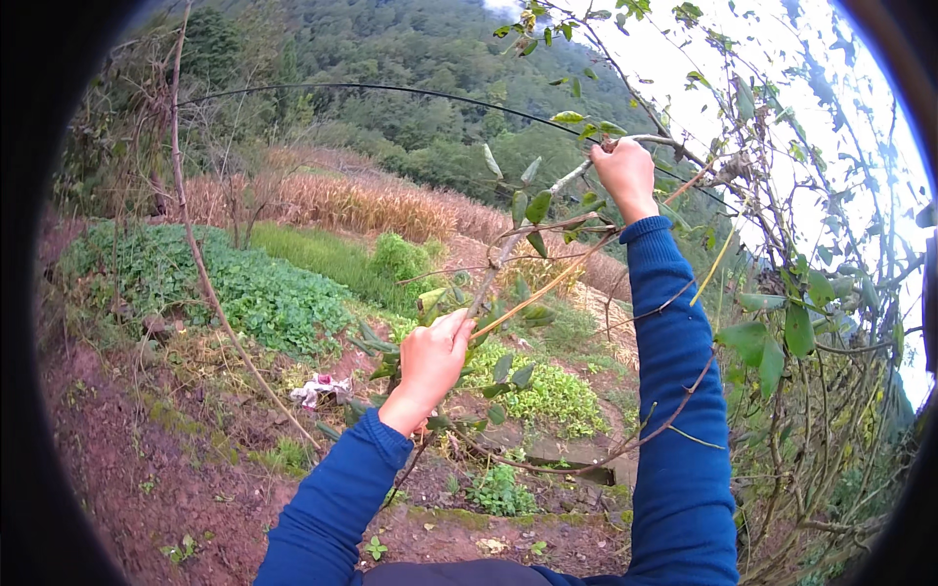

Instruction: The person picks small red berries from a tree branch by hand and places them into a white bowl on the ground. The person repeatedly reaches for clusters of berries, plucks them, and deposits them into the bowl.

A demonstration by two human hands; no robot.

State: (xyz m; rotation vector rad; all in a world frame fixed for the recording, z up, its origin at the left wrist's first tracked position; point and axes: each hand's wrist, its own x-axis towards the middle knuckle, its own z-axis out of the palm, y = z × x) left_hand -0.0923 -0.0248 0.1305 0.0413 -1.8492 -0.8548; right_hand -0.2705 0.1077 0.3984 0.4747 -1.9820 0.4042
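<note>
A leafy grey branch (506, 249) slants up from my left hand to my right. My left hand (430, 359) is closed around its lower part, at the middle of the view. Higher up and to the right, my right hand (625, 176) is raised and closed on the same branch, where it bends over toward the shrub. Green leaves (537, 207) and thin brown side twigs hang from the stretch between the hands. A black cable (459, 98) passes right at my right hand; whether the fingers touch it, I cannot tell.
A tangled shrub (801, 391) fills the right side, its twigs crossing my right sleeve. A thin bare stem (191, 234) stands at left. Below lie reddish soil (195, 488), a crumpled whitish scrap (320, 389) and green crop beds (254, 283). Dry stalks (362, 205) and wooded slopes rise beyond.
</note>
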